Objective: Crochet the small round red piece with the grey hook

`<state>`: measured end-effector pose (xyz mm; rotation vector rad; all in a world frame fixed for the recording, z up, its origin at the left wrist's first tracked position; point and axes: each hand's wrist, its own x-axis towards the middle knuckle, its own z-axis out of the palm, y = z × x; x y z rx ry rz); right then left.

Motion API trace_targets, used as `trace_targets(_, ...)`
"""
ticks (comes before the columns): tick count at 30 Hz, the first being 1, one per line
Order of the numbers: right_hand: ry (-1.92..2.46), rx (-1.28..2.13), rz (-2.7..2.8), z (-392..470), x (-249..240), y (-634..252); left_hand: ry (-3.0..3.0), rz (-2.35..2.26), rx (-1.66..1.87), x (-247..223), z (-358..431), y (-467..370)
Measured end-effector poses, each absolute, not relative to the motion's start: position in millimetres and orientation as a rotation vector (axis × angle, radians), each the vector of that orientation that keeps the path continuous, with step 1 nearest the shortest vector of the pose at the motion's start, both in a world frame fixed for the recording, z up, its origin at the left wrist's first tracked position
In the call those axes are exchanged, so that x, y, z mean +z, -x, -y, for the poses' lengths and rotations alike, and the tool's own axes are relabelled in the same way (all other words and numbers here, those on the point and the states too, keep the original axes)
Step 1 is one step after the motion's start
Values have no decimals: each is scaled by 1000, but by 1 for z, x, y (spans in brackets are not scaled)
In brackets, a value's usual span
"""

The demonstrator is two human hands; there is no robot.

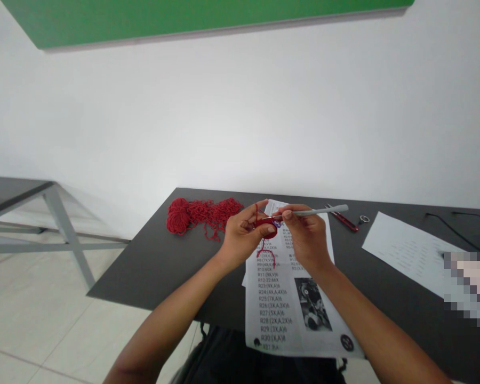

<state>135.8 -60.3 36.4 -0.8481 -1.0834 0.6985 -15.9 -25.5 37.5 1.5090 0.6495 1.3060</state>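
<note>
My left hand pinches a small piece of red crochet, with red yarn looped over the raised index finger. A loose red tail hangs down from the piece. In my right hand is a crochet hook with a grey handle, its metal tip reaching into the red work. A small purple stitch marker shows at the piece's edge. Beneath both hands lies a printed pattern sheet with rows of text and a dark photo. Fingers cover part of the crochet piece.
On the dark table, a ball of red yarn with a loose tangle lies to the left. Red-handled snips with a ring sit to the right, near a white paper and eyeglasses. Another table stands far left.
</note>
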Motion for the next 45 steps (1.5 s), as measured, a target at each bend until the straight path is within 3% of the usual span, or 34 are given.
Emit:
trace_targets(26,906,392,1394,65,43,-150,-1550,-705,1305,35,25,16)
trace_targets(40,765,-94,1828,62,23,-151,-1896,-803,1477,30,25,19)
trace_targets(45,827,-238,1933,61,22,-155,-1607,-743,1370,28,24,13)
